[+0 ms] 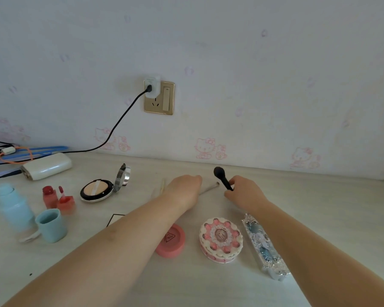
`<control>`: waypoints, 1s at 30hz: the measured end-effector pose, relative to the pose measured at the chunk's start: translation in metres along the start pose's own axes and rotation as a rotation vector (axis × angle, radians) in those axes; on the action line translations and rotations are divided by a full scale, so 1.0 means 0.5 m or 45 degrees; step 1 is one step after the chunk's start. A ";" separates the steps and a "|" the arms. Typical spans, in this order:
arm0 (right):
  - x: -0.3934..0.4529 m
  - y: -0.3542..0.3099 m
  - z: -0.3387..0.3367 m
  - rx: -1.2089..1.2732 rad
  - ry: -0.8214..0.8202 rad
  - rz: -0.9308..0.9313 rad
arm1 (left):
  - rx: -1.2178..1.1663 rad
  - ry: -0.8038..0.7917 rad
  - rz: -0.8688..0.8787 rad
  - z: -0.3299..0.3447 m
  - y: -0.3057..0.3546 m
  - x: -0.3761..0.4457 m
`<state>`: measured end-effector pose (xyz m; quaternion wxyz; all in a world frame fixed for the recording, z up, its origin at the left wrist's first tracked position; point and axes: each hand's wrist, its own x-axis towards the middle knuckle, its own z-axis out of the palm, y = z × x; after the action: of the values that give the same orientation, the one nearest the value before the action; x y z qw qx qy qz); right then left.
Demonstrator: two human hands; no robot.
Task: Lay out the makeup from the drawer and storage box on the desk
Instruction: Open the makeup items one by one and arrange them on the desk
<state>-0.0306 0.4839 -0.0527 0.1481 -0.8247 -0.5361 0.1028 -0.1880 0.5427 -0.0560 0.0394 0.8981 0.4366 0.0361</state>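
Already on bench point(319, 218): open cushion compact point(97, 189), lip tints point(58, 200), blush pots point(172, 241). Right hand point(244, 192) grips black brush point(222, 178); left hand point(183, 190) curls over slim brushes point(208, 189). Drawer, box unseen.

A home, most likely a bedroom or dressing corner. The wall point(231, 63) is papered in pale lilac with a pink cartoon-cat border point(205, 148) running along its foot — domestic decoration, not an office or shop. At twelve o'clock sits a gold-framed wall socket point(162, 100) with a white charger point(152, 86) plugged in, its black cable point(118, 125) trailing toward nine o'clock to a white power bank point(47, 166) among loose cords. The pale wood-grain desk point(319, 207) carries personal cosmetics — an open powder compact point(97, 189) at ten o'clock, a cake-shaped case point(221, 240) at five o'clock.
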 end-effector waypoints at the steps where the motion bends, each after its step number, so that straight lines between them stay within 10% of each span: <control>1: 0.000 0.008 -0.007 0.020 0.025 -0.014 | 0.000 -0.021 0.029 0.000 0.001 0.002; 20: 0.039 -0.008 0.027 -0.123 -0.027 -0.363 | -0.206 0.053 0.204 0.029 -0.036 -0.006; 30: 0.042 -0.048 0.020 0.839 0.057 -0.196 | -0.836 0.467 -0.050 0.010 -0.037 0.018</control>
<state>-0.0460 0.5136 -0.0539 0.4258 -0.6916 -0.5312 0.2409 -0.1966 0.5610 -0.0626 0.2472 0.8076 0.4188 0.3337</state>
